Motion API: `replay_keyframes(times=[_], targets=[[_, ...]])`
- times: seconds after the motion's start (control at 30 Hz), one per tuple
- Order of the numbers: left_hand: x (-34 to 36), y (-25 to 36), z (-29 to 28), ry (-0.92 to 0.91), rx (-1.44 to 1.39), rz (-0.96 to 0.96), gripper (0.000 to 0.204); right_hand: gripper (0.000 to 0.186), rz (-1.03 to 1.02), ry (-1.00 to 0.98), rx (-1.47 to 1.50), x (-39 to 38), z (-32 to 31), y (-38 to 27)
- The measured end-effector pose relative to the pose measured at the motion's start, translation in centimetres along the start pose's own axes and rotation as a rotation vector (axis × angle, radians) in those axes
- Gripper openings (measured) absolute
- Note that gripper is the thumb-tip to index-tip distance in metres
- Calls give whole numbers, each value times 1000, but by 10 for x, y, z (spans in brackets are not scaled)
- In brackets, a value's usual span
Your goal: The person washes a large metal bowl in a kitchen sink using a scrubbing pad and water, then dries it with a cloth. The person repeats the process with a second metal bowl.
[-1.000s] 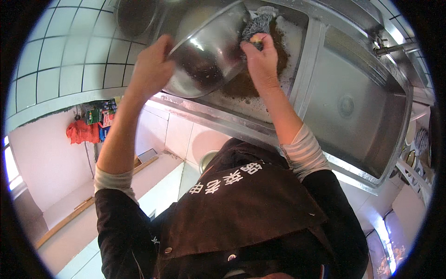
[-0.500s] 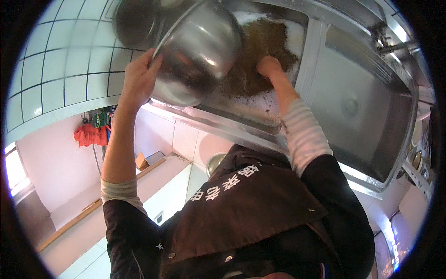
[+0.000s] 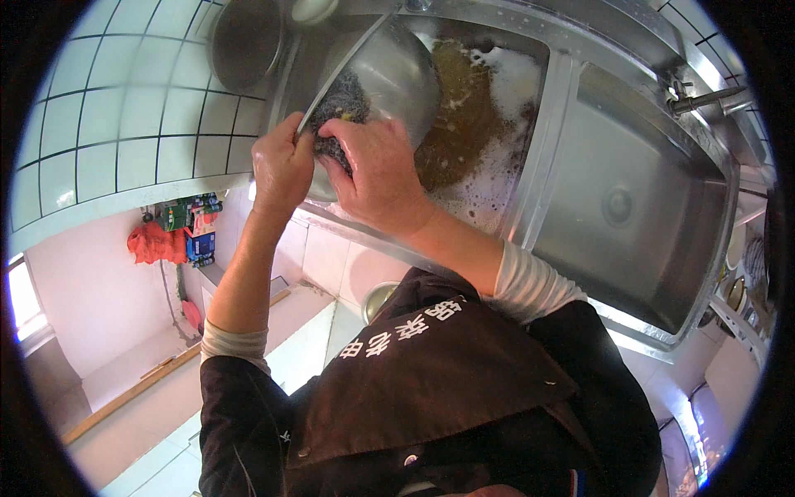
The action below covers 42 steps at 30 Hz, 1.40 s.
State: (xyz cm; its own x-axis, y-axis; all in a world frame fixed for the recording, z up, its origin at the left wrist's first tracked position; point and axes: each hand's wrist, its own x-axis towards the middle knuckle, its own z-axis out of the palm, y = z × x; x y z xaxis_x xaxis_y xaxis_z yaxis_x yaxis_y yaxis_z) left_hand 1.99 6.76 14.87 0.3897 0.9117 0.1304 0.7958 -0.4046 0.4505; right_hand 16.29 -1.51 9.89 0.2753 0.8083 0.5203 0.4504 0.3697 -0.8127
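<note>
A large steel bowl (image 3: 397,79) is tilted over the left basin of a double steel sink, which holds brown, foamy water (image 3: 464,132). My left hand (image 3: 281,166) is closed on the bowl's rim at the left. Inside the bowl, my right hand (image 3: 373,170) has its fingers curled on a dark, mesh-like scrubber (image 3: 338,98) with a small yellow patch, pressed against the metal close to my left hand. The scrubber is partly hidden by the fingers.
The right basin (image 3: 629,248) has a faucet (image 3: 708,101) at its back. A steel pot (image 3: 244,45) stands at the back left by the tiled wall (image 3: 116,132). Dishes (image 3: 737,273) sit at the far right. A red bag (image 3: 153,240) and a round metal container (image 3: 377,302) are lower down.
My right hand has gone from the bowl's right side, down into the brown water, then left into the bowl with the scrubber. My left hand still grips the rim as the bowl shifts.
</note>
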Motion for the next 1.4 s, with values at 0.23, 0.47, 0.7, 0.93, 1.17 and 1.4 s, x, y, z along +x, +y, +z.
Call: replay_keyframes(times=[0.23, 0.47, 0.7, 0.93, 1.17, 1.4], targets=[[-35, -24, -10, 23, -120, -21, 27, 44, 646, -27, -16, 87, -38, 117], [-33, -70, 3, -97, -391, -91, 26, 43, 894, -644, -121, -27, 8, 353], [-16, -6, -28, -169, -151, -236, 24, 35, 934, 27, 17, 12, -33, 158], [56, 60, 22, -36, 420, -5, 21, 19, 431, 144, 292, 23, -24, 61], [-3, 22, -16, -102, 82, -82, 20, 37, 944, -211, -255, 5, -18, 245], [-32, -21, -38, -314, -140, -98, 18, 34, 932, -156, -222, -8, -38, 219]])
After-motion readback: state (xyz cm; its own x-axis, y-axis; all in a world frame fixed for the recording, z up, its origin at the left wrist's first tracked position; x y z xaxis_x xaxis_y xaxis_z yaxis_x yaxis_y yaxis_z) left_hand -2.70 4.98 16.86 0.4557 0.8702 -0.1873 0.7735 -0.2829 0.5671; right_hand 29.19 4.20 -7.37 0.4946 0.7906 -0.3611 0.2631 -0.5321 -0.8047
